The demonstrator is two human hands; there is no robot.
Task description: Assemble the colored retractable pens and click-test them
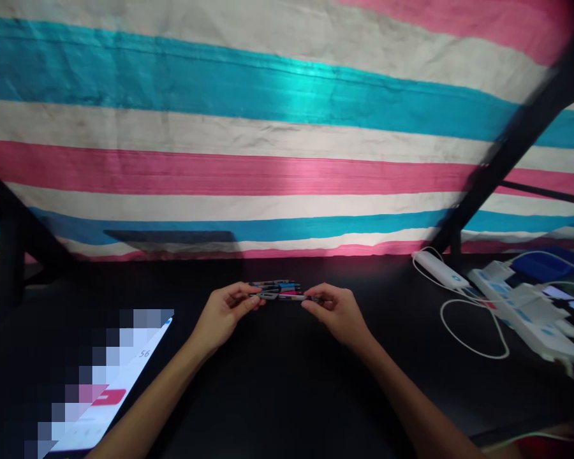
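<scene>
Close above the black table, a pen lies crosswise between my two hands. My left hand pinches its left end, where a grey clip or cap part shows at the fingertips. At the other end, the thumb and fingers of my right hand are closed on the pen. Just behind it lie several more pens, roughly parallel, with blue and pink-red parts showing. My left fingers partly cover their left ends, so I cannot tell whether they touch them.
On the left, a lit screen is partly pixelated. At right, a white power strip with plugs, a white device and looping cables lie on the black table. A striped sheet hangs behind, with dark frame bars beside it.
</scene>
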